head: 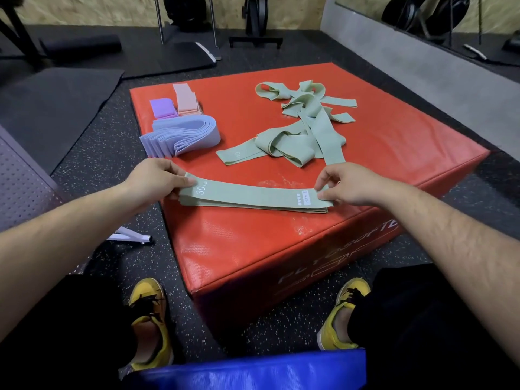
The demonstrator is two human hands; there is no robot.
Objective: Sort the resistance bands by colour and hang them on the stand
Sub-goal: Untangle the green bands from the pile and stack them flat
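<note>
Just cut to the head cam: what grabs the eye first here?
A big red pad fills the middle. At its near edge the left hand and right hand pinch the ends of a flat green band stack. Behind lies a tangled green heap, with folded lilac bands at the pad's left.

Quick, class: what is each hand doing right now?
Left hand: pinching the left end of the flat sage-green fabric resistance band.
Right hand: pinching that band's right end.
</note>
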